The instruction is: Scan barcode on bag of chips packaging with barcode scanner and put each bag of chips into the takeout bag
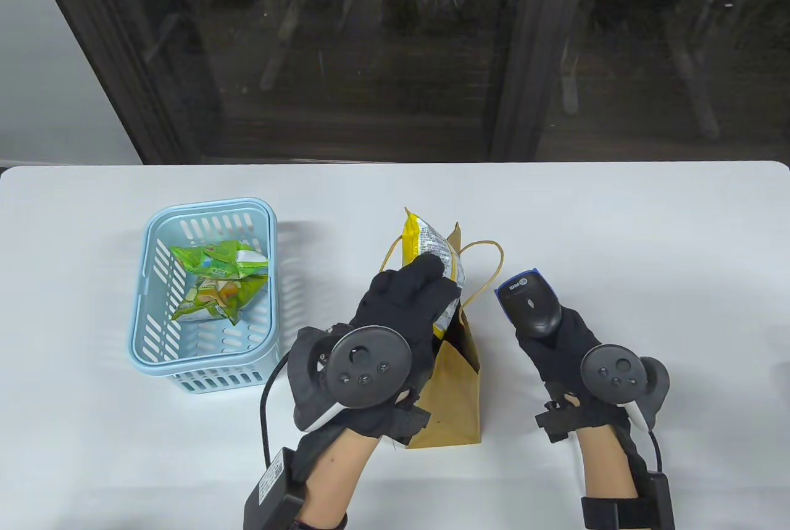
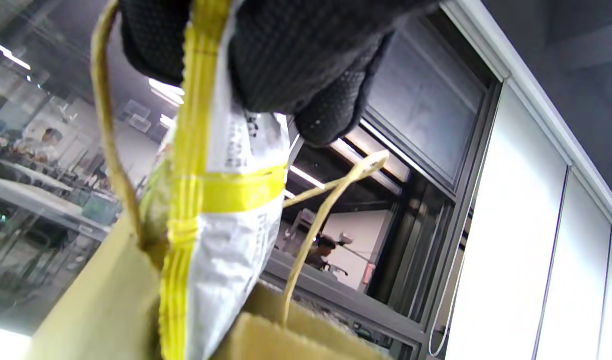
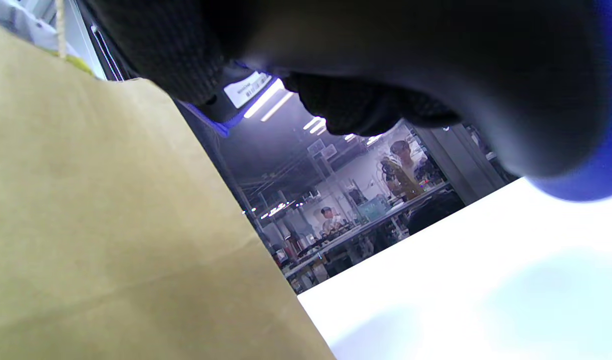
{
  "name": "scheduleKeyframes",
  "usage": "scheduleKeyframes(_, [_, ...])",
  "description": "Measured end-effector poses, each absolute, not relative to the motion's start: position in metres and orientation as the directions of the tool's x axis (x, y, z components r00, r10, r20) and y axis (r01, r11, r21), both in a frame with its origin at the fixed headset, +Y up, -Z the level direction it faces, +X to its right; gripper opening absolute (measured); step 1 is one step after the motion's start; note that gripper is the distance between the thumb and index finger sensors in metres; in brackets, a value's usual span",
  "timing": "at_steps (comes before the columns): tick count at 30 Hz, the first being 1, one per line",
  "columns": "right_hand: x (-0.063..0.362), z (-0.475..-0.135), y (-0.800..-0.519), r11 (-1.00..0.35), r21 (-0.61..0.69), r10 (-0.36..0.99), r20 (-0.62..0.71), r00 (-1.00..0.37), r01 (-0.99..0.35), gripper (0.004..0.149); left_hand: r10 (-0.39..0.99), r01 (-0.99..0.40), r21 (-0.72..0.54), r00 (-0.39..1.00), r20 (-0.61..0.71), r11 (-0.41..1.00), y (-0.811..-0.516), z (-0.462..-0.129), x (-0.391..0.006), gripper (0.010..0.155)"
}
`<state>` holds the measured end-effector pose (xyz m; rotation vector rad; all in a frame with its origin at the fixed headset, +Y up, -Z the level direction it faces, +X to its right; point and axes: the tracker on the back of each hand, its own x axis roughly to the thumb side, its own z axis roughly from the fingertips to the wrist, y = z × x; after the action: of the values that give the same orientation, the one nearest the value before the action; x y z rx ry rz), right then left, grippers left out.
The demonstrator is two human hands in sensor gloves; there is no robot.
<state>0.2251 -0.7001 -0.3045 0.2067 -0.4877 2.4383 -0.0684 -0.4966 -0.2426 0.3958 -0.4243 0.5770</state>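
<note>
Closest to me, my left hand [image 1: 404, 302] grips the yellow bag of chips [image 1: 432, 252], fingers curled over its crinkly foil top. Its lower end sits in the mouth of the brown paper takeout bag [image 1: 453, 394], between the twisted paper handles [image 1: 487, 265]. In the left wrist view the chip bag's yellow seam [image 2: 186, 210] dips past the bag rim, its bottom hidden. At 3 o'clock of the bag, my right hand [image 1: 565, 345] is wrapped around the dark barcode scanner [image 1: 531, 302], its blue-trimmed head pointing to 11 o'clock. At 9 o'clock the slotted pale-blue plastic basket [image 1: 148, 332] holds green chip bags [image 1: 222, 280]. White table [image 1: 648, 246] lies open toward 12 and 3 o'clock. Right wrist view is mostly blurred glove and paper.
</note>
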Motion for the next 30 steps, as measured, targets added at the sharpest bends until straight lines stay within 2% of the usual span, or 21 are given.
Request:
scheduleKeyframes(2, [0.222, -0.305, -0.702, -0.747, -0.288, 0.541, 0.260, -0.800, -0.599, 0.051, 0.442, -0.584, 0.230, 0.770, 0.460, 0.778, -0.496, -0.241, -0.066, 0.038])
scheduleKeyframes(4, [0.219, -0.306, -0.703, -0.774, -0.277, 0.510, 0.262, -0.819, -0.570, 0.050, 0.433, -0.595, 0.293, 0.773, 0.464, 0.749, -0.493, -0.239, -0.066, 0.038])
scheduleKeyframes(14, [0.220, -0.307, -0.705, -0.789, -0.268, 0.501, 0.242, -0.831, -0.553, 0.051, 0.453, -0.597, 0.242, 0.765, 0.457, 0.765, -0.492, -0.238, -0.068, 0.037])
scheduleKeyframes(23, [0.218, -0.306, -0.705, -0.795, -0.251, 0.499, 0.245, -0.831, -0.552, 0.050, 0.462, -0.510, 0.010, 0.788, 0.408, 0.860, -0.511, -0.254, -0.058, 0.041])
scheduleKeyframes(26, [0.219, -0.306, -0.705, -0.790, -0.253, 0.506, 0.248, -0.826, -0.559, 0.050, 0.525, -0.610, 0.031, 0.705, 0.477, 0.792, -0.506, -0.251, -0.068, 0.044])
scheduleKeyframes(30, [0.220, -0.305, -0.705, -0.783, -0.260, 0.510, 0.252, -0.823, -0.565, 0.051, 0.660, -0.823, 0.075, 0.503, 0.559, 0.564, -0.482, -0.241, -0.104, 0.039])
